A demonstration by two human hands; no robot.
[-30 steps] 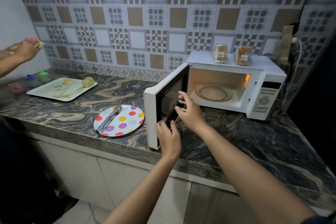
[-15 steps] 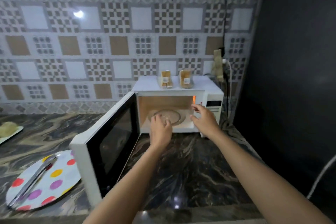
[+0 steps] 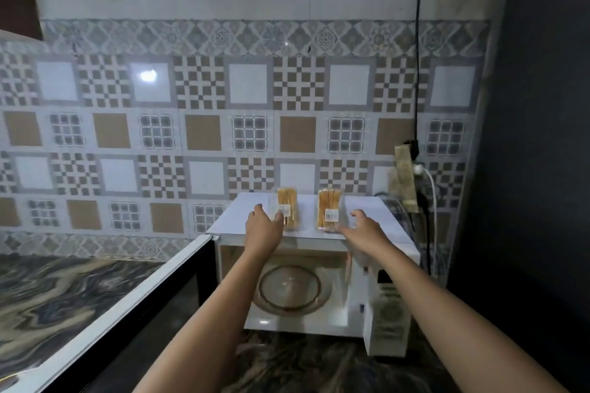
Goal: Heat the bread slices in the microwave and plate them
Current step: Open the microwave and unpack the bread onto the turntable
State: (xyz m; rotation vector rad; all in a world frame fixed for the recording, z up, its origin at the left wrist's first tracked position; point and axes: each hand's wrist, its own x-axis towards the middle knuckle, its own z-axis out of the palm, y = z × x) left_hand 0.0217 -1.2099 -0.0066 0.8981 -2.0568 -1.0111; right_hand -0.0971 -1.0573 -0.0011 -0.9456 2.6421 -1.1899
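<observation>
A white microwave (image 3: 383, 223) stands on the marble counter with its door (image 3: 134, 306) swung wide open to the left. Inside lies a glass turntable (image 3: 289, 289) with nothing on it. Two clear packs of bread slices stand on top of the microwave: the left pack (image 3: 288, 209) and the right pack (image 3: 330, 210). My left hand (image 3: 263, 225) is open, its fingers at the left pack's side. My right hand (image 3: 364, 228) is open and spread just right of the right pack. Neither hand grips a pack.
The dark marble counter (image 3: 57, 290) stretches away to the left. A power strip (image 3: 405, 175) with plugs and cables hangs on the tiled wall right of the microwave. A dark wall (image 3: 526, 169) closes off the right side.
Both hands rose from the microwave opening to the bread packs on top. The view tilted up and moved closer, so the dotted plate is out of sight.
</observation>
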